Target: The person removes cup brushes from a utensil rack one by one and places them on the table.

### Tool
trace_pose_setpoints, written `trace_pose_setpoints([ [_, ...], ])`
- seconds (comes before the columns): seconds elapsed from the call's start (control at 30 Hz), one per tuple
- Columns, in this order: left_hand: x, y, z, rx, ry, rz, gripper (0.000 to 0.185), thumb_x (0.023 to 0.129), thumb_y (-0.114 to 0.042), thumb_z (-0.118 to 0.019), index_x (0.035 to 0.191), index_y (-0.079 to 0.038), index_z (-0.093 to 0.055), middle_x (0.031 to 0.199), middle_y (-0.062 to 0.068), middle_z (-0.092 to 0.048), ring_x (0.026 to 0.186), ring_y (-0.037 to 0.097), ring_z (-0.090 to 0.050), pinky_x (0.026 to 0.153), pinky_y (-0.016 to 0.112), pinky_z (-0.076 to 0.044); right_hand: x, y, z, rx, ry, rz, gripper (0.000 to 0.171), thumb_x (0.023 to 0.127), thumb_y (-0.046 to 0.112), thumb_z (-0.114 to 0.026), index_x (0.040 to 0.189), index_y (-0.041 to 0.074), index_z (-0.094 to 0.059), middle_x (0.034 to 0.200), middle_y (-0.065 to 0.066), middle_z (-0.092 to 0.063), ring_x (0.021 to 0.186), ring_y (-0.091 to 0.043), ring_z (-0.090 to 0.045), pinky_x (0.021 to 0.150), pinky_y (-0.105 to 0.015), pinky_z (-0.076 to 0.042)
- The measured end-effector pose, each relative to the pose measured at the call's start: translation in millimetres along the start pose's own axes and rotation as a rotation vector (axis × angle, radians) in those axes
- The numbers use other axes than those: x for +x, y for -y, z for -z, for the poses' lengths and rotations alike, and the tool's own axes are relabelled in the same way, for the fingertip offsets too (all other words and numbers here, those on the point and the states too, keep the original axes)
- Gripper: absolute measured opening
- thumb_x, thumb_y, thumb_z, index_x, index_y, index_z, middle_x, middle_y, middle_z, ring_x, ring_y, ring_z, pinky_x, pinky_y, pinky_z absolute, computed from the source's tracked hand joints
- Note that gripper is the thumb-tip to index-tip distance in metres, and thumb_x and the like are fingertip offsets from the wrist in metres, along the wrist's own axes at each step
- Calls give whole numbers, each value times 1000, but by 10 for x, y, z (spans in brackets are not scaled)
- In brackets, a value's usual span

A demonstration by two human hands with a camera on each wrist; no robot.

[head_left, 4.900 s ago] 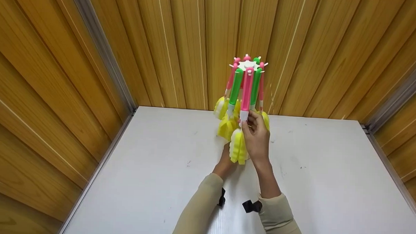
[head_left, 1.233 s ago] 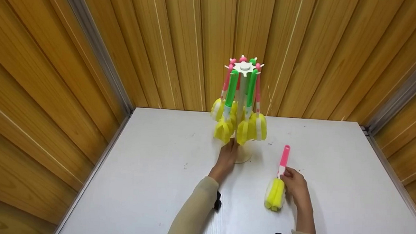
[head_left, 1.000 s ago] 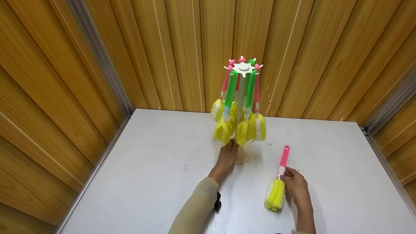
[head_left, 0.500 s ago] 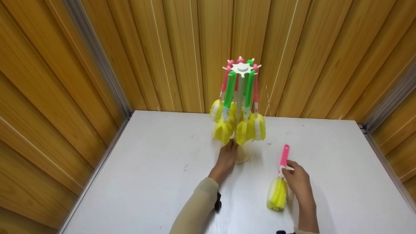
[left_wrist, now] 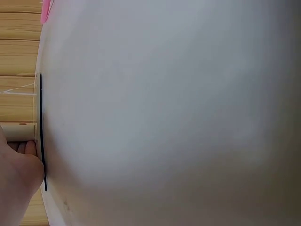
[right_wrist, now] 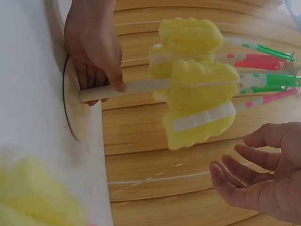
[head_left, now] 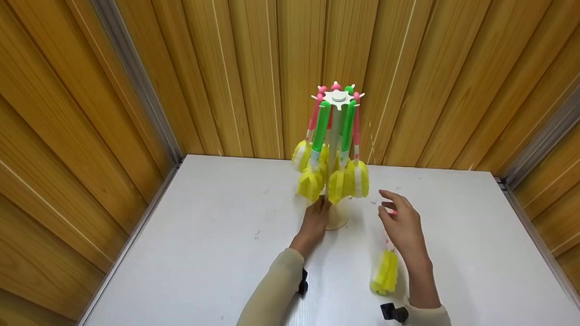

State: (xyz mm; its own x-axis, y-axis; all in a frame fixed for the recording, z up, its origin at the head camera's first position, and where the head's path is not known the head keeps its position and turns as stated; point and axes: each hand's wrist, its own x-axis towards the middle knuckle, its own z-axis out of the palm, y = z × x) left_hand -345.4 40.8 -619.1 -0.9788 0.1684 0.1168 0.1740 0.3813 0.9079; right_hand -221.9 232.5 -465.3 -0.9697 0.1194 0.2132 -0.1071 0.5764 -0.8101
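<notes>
A white stand [head_left: 338,98] with a star-shaped top carries several hanging sponge brushes [head_left: 310,184], with pink or green handles and yellow-and-white heads. Low on its pole [right_wrist: 141,86], just above the round base [head_left: 338,221], my left hand [head_left: 313,225] grips with curled fingers, as the right wrist view also shows. My right hand [head_left: 404,229] hovers right of the stand, fingers loosely bent and apart, holding nothing. Under it on the white table lies one loose pink-handled sponge brush [head_left: 387,275], its handle mostly covered by the hand in the head view.
The white tabletop [head_left: 209,256] is bounded at the back by a wood-panelled wall [head_left: 254,75] close behind the stand. Similar panels with grey metal corner strips [head_left: 134,70] stand at the left and right.
My right hand took a pink-handled brush off the front of the stand and laid it on the table at the right. It has since let go and moved up towards the stand. The left hand stays.
</notes>
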Motion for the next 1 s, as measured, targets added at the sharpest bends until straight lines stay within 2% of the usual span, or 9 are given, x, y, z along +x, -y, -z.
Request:
trace_pose_setpoints([
  [0.27, -9, -2, 12, 11, 2, -6, 55, 105, -62, -28, 136, -25, -53, 126, -10, -58, 115, 5, -52, 108, 32, -41, 153, 401, -137, 86, -20, 169, 39, 101, 3, -58, 140, 4, -56, 138, -12, -58, 122, -26, -61, 98, -37, -53],
  [0.43, 7, 6, 14, 12, -7, -4, 53, 106, -62, -29, 130, -24, -56, 119, -9, -61, 108, 6, -54, 102, 30, -44, 279, 538, -225, 139, -59, 239, 41, 101, 4, -60, 141, 1, -54, 134, -13, -63, 120, -27, -62, 99, -41, -53],
  [0.7, -7, -2, 33, -19, 3, 8, 52, 106, -62, -28, 133, -26, -54, 123, -10, -59, 112, 6, -53, 105, 33, -43, 550, 600, -340, 210, -94, 235, 43, 102, 10, -61, 143, 0, -53, 134, -16, -64, 123, -28, -62, 101, -40, -52],
  [0.87, -17, 1, 37, -20, 10, 19, 55, 106, -62, -28, 139, -26, -53, 128, -12, -59, 117, 3, -53, 108, 33, -42, 684, 627, -417, 245, -95, 232, 47, 100, 12, -66, 143, 1, -52, 133, -16, -65, 121, -29, -63, 100, -40, -52],
  [1.0, -17, -2, 40, -26, 6, 16, 53, 106, -61, -31, 137, -26, -54, 125, -12, -60, 115, 4, -54, 107, 33, -42, 749, 676, -466, 242, -92, 221, 51, 97, 11, -70, 143, -1, -51, 133, -20, -64, 119, -32, -64, 100, -41, -52],
])
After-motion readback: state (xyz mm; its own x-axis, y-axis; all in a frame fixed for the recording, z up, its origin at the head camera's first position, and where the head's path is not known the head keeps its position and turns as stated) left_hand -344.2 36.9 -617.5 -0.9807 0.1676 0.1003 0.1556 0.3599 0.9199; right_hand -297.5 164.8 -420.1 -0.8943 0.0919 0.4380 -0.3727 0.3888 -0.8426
